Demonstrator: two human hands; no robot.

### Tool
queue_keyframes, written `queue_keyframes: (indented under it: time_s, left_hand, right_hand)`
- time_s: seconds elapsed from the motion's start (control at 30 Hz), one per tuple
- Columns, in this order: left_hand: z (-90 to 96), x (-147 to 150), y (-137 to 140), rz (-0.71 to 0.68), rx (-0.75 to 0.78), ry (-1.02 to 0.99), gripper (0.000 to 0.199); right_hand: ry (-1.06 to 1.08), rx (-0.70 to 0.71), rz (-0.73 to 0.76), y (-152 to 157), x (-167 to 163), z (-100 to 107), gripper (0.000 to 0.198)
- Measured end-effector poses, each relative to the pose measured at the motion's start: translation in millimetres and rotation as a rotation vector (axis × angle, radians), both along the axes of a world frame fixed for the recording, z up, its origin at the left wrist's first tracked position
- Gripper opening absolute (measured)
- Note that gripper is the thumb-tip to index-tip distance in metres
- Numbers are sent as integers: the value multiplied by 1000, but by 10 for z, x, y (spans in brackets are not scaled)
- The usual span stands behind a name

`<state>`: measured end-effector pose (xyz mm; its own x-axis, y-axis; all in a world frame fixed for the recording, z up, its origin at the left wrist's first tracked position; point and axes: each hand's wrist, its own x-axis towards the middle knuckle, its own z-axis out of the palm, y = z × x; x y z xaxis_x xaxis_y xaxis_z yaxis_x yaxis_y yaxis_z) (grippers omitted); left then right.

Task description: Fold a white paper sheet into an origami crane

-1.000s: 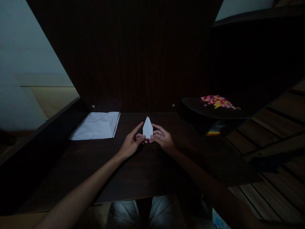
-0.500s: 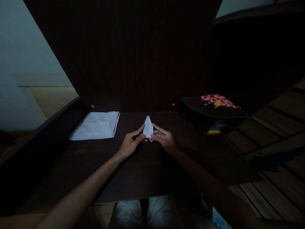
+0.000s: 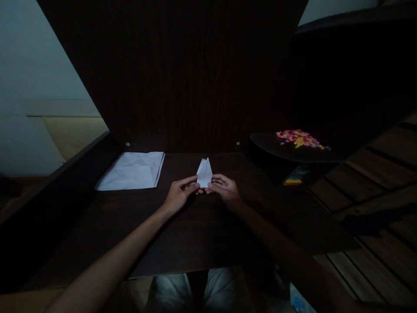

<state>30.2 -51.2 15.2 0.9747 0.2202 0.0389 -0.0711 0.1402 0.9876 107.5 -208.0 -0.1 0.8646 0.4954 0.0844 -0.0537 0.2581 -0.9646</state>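
A small piece of folded white paper (image 3: 204, 173) is held upright just above the dark desk, its top split into several narrow points. My left hand (image 3: 180, 190) pinches its lower left edge, thumb in front and fingers at the side and behind. On the lower right edge, my right hand (image 3: 226, 188) grips in the same way. Both sets of fingertips nearly meet under the paper, where some are hidden behind it.
Creased white sheets (image 3: 132, 171) lie stacked at the desk's left. A curved shelf (image 3: 263, 141) on the right bears a heap of small colourful pieces (image 3: 299, 138). A dark panel (image 3: 182, 78) rises behind the desk (image 3: 182, 234); a low side board (image 3: 65, 174) borders the left.
The paper's single-looking peak has spread into several separate points. Both hands keep their hold on its lower edges, with fingers slightly lower along the sides.
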Motion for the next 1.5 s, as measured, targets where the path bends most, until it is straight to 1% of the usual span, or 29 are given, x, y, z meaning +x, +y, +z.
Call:
queue_keyframes:
  time_s: [0.27,0.4,0.57,0.7,0.87,1.03,1.1,1.17,1.23,1.3,1.37,1.43,1.5]
  left_hand:
    - [49,-24,-2,23,26,12,35]
    - [64,-26,-10,2,-19,3,30]
    - [77,-29,-25,-28,-80,-11,26]
    - [79,-28,-27,-7,-84,-8,20]
    - [80,-34,-25,25,-47,6,20]
    - [94,-39,-33,-21,-148,-14,19]
    - [87,-31,-31,-16,-156,-23,19]
    - [75,-23,-26,24,-97,-29,19]
    - [70,-22,-20,65,12,-37,19]
    - [76,-32,-16,73,126,-44,19]
    - [88,-48,-16,68,204,-52,21]
    - [94,-60,-20,54,230,-63,22]
    - [88,-63,-23,30,226,-78,22]
  right_hand:
    - [-20,-1,36,-6,-20,8,31]
    - [-47,23,51,-13,-29,13,31]
    - [-56,58,73,-28,-19,-14,22]
    - [-64,20,67,-37,-3,-28,21]
    - [-140,-22,34,-45,0,-4,17]
    - [-115,-11,35,-48,-16,23,14]
    - [-82,4,49,-48,-28,33,15]
    - [-67,16,70,-49,-44,51,17]
    - [-88,4,67,-47,-65,82,17]
    - [-155,-48,22,-41,-87,118,18]
    - [-231,-110,-26,-32,-107,145,18]
    - [-257,-114,-30,-24,-119,149,17]
    - [-236,-96,-11,-18,-122,133,20]
